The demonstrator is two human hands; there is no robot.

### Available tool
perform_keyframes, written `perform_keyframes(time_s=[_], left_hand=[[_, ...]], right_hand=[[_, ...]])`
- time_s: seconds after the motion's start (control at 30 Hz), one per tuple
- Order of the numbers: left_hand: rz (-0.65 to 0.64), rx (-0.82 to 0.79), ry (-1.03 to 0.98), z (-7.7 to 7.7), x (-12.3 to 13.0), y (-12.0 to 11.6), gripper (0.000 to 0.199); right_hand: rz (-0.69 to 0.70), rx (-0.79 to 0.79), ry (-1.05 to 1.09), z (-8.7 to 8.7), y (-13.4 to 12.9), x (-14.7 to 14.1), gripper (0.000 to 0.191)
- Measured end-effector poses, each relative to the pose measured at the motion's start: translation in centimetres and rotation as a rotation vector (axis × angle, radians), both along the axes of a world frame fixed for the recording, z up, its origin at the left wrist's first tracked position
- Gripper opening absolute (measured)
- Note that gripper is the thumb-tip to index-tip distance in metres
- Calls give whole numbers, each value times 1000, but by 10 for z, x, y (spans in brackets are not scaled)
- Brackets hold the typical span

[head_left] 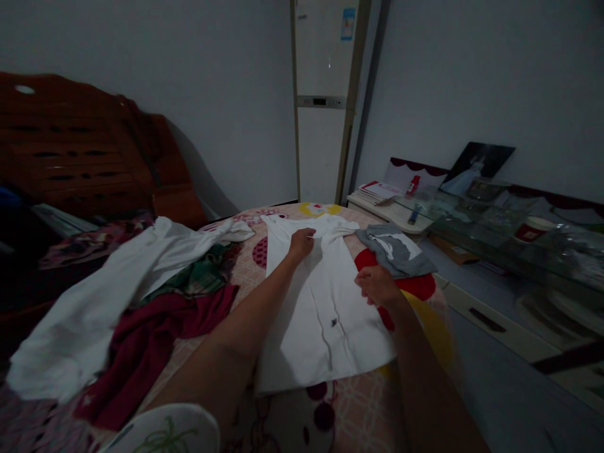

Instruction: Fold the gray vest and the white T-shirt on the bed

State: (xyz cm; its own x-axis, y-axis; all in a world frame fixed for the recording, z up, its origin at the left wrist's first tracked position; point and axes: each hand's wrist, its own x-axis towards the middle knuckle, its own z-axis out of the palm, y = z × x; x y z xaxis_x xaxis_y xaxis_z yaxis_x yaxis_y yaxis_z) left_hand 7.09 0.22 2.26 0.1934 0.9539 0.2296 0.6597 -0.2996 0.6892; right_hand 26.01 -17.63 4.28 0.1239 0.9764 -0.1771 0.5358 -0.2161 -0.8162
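Note:
A white shirt [302, 333] lies spread on the patterned tablecloth [358, 409], with creases down its middle and a small dark mark low on the front. My left hand [302, 244] is closed in a pinch on the cloth near the shirt's far end. Along the right edge of the shirt, my right hand [379, 286] has its fingers curled together at the fabric; the fingertips are partly hidden. Just beyond that hand sits a folded grey garment [399, 251] with a white print.
To the left lie a long white garment [89, 308], a green plaid cloth [198, 274] and a dark red garment [155, 340]. A carved wooden bench [70, 145] stands behind them. At right is a glass-topped cabinet [476, 233] holding a paper cup [533, 229].

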Motion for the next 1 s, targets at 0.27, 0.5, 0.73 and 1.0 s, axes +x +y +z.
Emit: perform_keyframes(time_s=[0.27, 0.5, 0.73, 1.0], left_hand=[[-90, -134, 84, -6, -19, -36, 35], [-591, -120, 142, 9, 3, -119, 22], [-1279, -21, 293, 14, -5, -195, 36], [-1185, 255, 311, 1, -17, -212, 19]], right_hand=[[159, -57, -28, 1, -5, -6, 11], [-179, 58, 2, -4, -4, 22, 23], [-180, 19, 7, -19, -3, 29, 26], [-227, 24, 211, -26, -1, 35, 19]])
